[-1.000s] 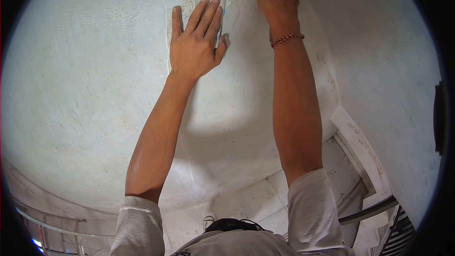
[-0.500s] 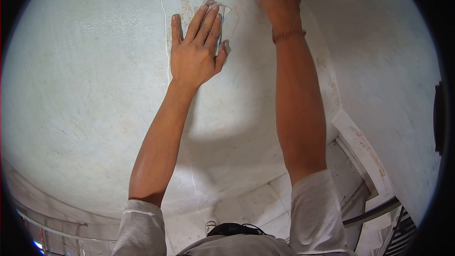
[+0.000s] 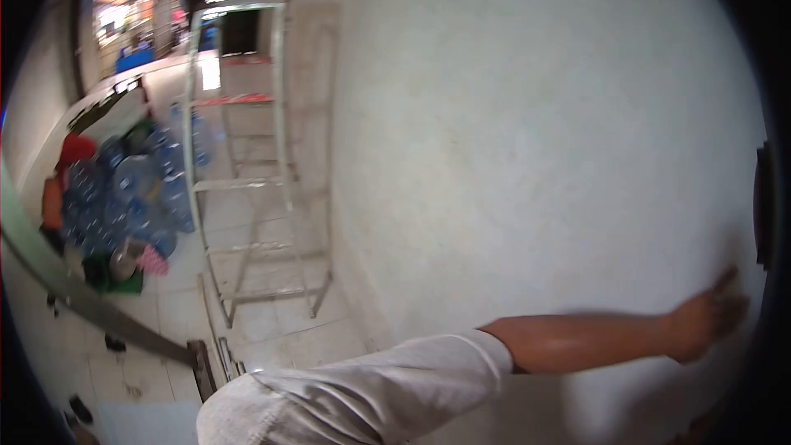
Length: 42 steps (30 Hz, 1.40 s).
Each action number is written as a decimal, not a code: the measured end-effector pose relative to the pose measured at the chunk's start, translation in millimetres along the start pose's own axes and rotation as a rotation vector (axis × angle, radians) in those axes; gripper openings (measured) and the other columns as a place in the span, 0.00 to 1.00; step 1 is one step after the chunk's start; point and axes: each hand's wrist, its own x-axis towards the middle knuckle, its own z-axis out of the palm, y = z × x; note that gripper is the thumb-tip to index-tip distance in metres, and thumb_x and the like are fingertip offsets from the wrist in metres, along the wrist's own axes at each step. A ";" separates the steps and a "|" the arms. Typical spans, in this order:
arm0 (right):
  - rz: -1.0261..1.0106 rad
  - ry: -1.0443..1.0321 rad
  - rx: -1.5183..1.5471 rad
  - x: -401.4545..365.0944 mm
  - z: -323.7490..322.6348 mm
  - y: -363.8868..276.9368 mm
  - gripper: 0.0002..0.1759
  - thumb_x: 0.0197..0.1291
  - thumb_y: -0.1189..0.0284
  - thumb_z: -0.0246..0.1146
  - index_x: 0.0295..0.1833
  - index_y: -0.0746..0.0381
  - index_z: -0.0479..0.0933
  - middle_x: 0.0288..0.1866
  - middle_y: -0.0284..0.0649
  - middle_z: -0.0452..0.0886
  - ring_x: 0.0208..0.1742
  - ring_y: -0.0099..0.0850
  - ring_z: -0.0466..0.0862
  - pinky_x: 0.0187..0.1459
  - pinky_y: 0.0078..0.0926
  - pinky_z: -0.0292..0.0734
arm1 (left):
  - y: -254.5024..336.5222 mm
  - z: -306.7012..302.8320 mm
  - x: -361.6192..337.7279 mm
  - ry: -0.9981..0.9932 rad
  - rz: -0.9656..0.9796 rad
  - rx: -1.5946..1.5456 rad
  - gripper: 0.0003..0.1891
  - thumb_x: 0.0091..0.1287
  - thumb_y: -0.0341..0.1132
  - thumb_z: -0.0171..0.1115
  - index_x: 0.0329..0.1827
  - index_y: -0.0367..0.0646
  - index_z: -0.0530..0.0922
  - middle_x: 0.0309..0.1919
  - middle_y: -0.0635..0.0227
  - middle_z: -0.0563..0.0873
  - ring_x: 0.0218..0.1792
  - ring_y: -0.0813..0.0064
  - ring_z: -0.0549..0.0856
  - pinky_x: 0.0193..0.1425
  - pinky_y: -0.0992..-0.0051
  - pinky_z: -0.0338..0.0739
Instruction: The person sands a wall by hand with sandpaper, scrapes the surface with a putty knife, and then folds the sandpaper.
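Observation:
My left hand [image 3: 710, 325] is at the far right, against or close to the white wall [image 3: 511, 165]. Its fingers are smeared by motion, and nothing can be made out in or under them. The left forearm stretches rightward from a light grey sleeve [image 3: 354, 387]. My right hand is not visible; only a small dark brown patch shows at the lower right edge, too dim to identify.
A metal stepladder [image 3: 280, 124] stands left of the wall. Large clear blue bottles [image 3: 136, 181] lie heaped at the left on the tiled floor [image 3: 173, 313]. A curved railing [image 3: 107, 313] crosses the lower left, and a doorway opens at the top left.
The view has swung left, bringing in the ladder, bottles and doorway. My left hand now appears at the far right, with the sheet no longer visible; my right hand has left the view.

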 end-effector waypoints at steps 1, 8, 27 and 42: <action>0.458 -0.206 0.379 -14.2 -25.1 -44.7 0.25 0.73 0.64 0.50 0.72 0.57 0.65 0.24 0.48 0.79 0.08 0.24 0.68 0.14 0.22 0.69 | -2.9 -3.9 8.7 -0.055 -0.006 0.032 0.30 0.51 0.38 0.55 0.57 0.28 0.75 0.63 0.52 0.75 0.71 0.58 0.66 0.73 0.30 0.26; 0.515 -0.375 0.607 -41.3 -38.9 -93.0 0.25 0.75 0.64 0.46 0.74 0.59 0.62 0.24 0.48 0.79 0.09 0.22 0.66 0.14 0.18 0.66 | 12.8 0.7 78.0 -0.096 0.077 0.274 0.25 0.68 0.41 0.49 0.65 0.37 0.71 0.69 0.62 0.70 0.74 0.70 0.62 0.77 0.41 0.38; 0.381 -0.335 0.288 -64.2 -49.5 -7.4 0.32 0.62 0.61 0.65 0.70 0.57 0.68 0.48 0.45 0.77 0.45 0.34 0.79 0.47 0.32 0.76 | 27.1 36.4 97.9 0.087 0.079 0.205 0.22 0.55 0.37 0.59 0.53 0.41 0.81 0.57 0.70 0.81 0.64 0.73 0.73 0.70 0.29 0.46; 0.288 -0.349 0.132 -95.2 -52.0 29.9 0.41 0.53 0.61 0.72 0.72 0.57 0.65 0.44 0.41 0.70 0.42 0.34 0.74 0.45 0.31 0.76 | 50.8 34.9 99.7 -0.080 0.069 0.360 0.19 0.62 0.39 0.62 0.55 0.46 0.81 0.58 0.74 0.81 0.64 0.75 0.74 0.68 0.27 0.48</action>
